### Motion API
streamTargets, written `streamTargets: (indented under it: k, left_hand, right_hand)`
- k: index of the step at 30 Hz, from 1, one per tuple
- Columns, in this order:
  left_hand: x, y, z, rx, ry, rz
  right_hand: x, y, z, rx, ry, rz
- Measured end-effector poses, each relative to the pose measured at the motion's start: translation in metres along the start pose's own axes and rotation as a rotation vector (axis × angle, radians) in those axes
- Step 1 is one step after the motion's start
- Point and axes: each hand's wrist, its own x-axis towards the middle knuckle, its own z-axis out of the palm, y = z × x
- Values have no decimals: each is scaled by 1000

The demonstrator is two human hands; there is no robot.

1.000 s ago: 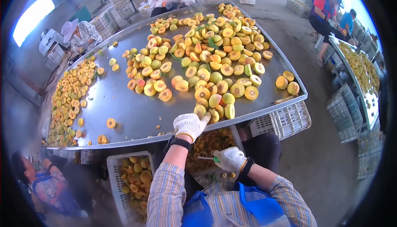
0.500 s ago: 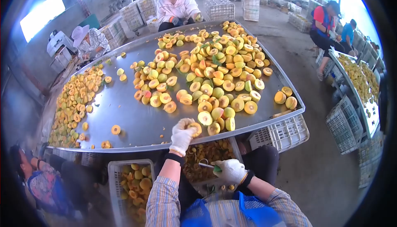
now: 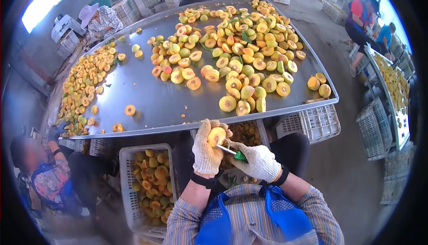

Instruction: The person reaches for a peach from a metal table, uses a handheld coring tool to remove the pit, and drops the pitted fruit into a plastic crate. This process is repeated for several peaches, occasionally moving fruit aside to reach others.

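My left hand (image 3: pixel 207 152), in a white knit glove, is wrapped around a peach half (image 3: pixel 216 134) just off the table's front edge. My gloved right hand (image 3: pixel 260 162) grips a pitting tool (image 3: pixel 241 156) by its green handle. Its curved metal loop meets the fruit's cut face, so both hands are close together over my lap. Beyond them, many cut peach halves (image 3: pixel 234 78) are piled on the metal table (image 3: pixel 156 107), several with brown hollows facing up. Below my hands, a crate (image 3: pixel 264 133) holding brownish scraps is partly hidden.
A white crate (image 3: pixel 126 178) of peach halves stands by my left leg. A co-worker in a floral top (image 3: pixel 50 180) sits at left, another in a sun hat (image 3: pixel 101 22) beyond the table. An upturned crate (image 3: pixel 318 124) sits under the right corner, near a second table (image 3: pixel 392 84).
My left hand has drawn the peach half back from the table edge toward me. My right hand has risen, bringing the tool's loop to the fruit. The view has tilted downward.
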Motion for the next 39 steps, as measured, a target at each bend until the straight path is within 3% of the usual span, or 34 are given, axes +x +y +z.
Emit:
streamTargets:
  k: [1,9,11,15,18,21,22,23,28,30,31,33,35,37,38,39]
  left_hand:
    - [-5,-2,4,32,4,11]
    - [-21,-13,10,7,86,-37]
    - [-25,-15,12,2,88,-47]
    - [-31,-19,14,12,111,-79]
    - [-33,-23,14,122,183,-44]
    - [-32,-21,19,171,140,-21]
    - [-32,-21,20,171,141,-20]
    - [-31,-19,22,198,133,-34]
    - [-26,-16,23,353,178,-61]
    - [-23,-15,19,215,-155,-56]
    - [-21,-15,19,215,-157,-56]
    - [-18,-16,18,16,-441,-52]
    - [-13,-16,13,-120,-492,-84]
    - [-16,-4,18,67,248,24]
    - [-10,7,-8,-35,258,27]
    - [-11,21,-30,79,242,156]
  right_hand:
    - [0,2,3,-56,39,-70]
    - [-4,1,3,-143,20,-45]
    - [-3,10,12,-177,-89,55]
    - [-7,30,32,-39,-112,90]
    - [1,33,20,-208,-346,119]
    - [-4,32,16,-16,-235,32]
    - [-8,21,14,57,-300,175]
    - [-10,20,11,63,-338,58]
    - [-14,24,18,148,-304,39]
    - [-17,20,24,558,-507,128]
    - [-17,18,31,851,-542,124]
    - [-17,24,24,861,-618,229]
    - [-12,29,28,877,-736,242]
    - [-8,27,29,830,-680,159]
    - [-3,18,13,627,-667,219]
    - [1,12,1,423,-647,279]
